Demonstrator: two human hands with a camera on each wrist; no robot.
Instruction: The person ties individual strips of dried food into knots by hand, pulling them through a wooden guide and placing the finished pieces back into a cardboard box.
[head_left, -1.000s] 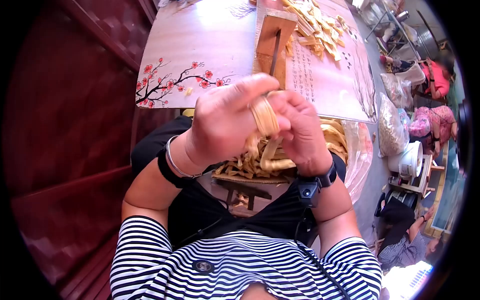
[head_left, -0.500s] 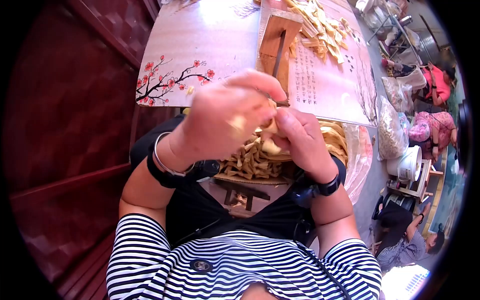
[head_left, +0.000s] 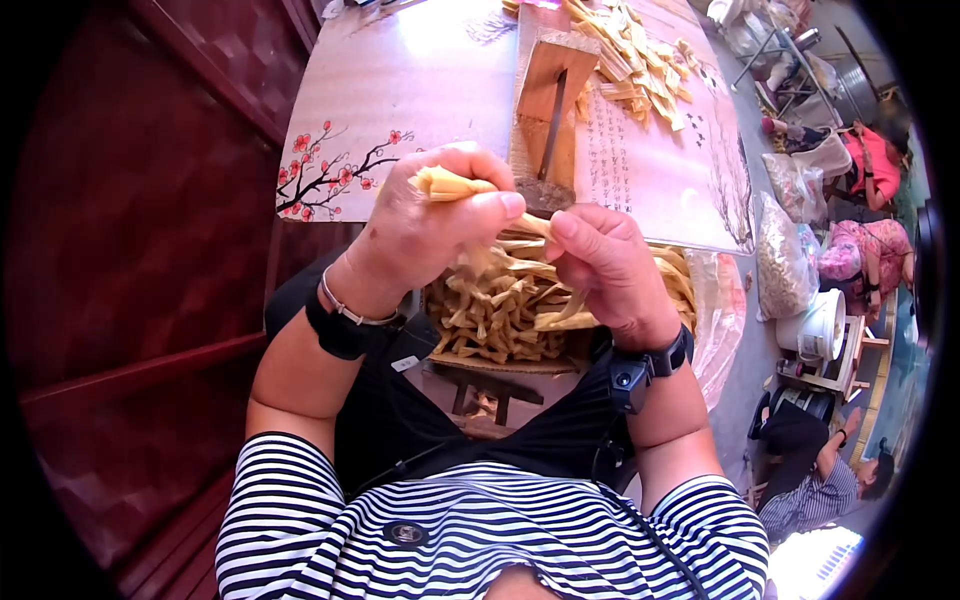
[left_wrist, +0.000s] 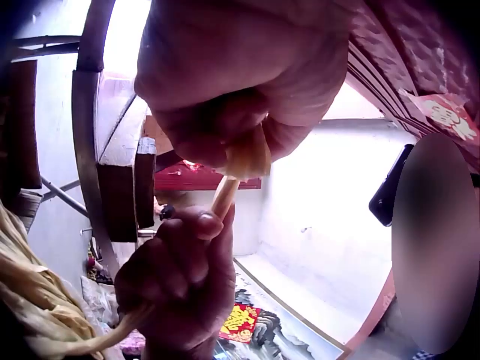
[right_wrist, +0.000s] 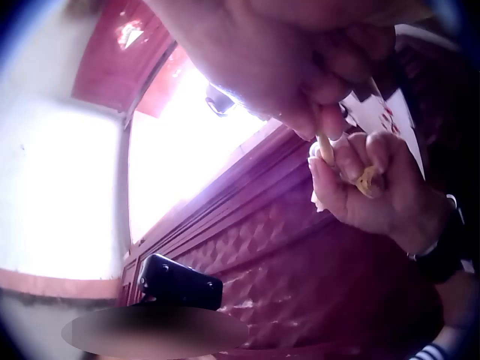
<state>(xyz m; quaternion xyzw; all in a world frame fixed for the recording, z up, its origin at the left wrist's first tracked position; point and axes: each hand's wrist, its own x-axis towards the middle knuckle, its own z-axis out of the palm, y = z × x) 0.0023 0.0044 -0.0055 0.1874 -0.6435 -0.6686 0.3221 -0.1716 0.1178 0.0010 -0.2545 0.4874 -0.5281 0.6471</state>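
My left hand (head_left: 425, 220) grips a bundle of pale yellow, fibrous flat strips (head_left: 450, 185) whose blunt end sticks out over the fingers. Thumb and fingers of my right hand (head_left: 615, 270) pinch the bundle's narrow other end. In the left wrist view a thin, tight length of the strip (left_wrist: 223, 196) spans between the two hands; the right wrist view shows the bundle's end (right_wrist: 367, 181) poking out of the left fist. Under both hands lies a heap of short, folded yellow pieces (head_left: 500, 315).
A wooden block stand (head_left: 545, 85) with a dark metal bar rises from the flower-printed table (head_left: 400, 90). Loose yellow strips (head_left: 640, 70) lie at the table's back right. Longer strips (head_left: 675, 285) sit beside clear plastic (head_left: 717, 310). A dark red door (head_left: 140, 240) stands at left; people sit at right.
The left hand has turned and now shows the bundle's blunt end outward. Wrapping around the bundle has given way to a straight strip pulled between the hands, which are slightly further apart.
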